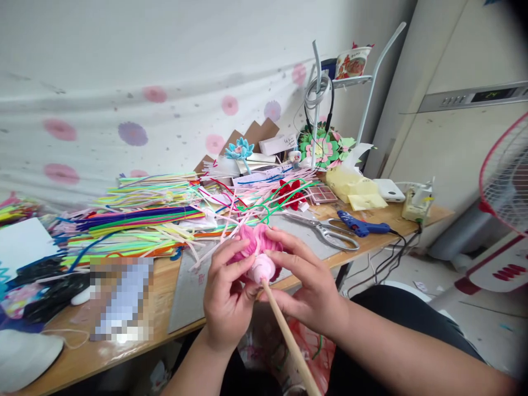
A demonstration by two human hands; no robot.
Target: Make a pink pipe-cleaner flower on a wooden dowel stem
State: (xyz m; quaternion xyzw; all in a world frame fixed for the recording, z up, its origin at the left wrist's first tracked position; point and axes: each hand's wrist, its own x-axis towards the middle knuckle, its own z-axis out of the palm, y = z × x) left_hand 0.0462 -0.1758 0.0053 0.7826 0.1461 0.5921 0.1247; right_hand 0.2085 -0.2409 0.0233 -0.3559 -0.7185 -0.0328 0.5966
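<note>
A pink fuzzy flower (262,240) with a pale pink rounded base is held between my two hands, just over the front edge of the table. A tan wooden stick (286,330) runs from the base down toward the bottom of the view. My left hand (229,286) has its fingers curled round the left side of the flower. On the right side, my right hand (307,278) presses its fingers against the petals and base, its thumb near the top of the stick. The flower's underside is partly hidden by my fingers.
Bundles of coloured pipe cleaners (140,220) cover the wooden table (159,280). Scissors (330,234) and a blue glue gun (365,225) lie to the right, with a grey mat (185,297) in front. A fan (509,181) stands far right.
</note>
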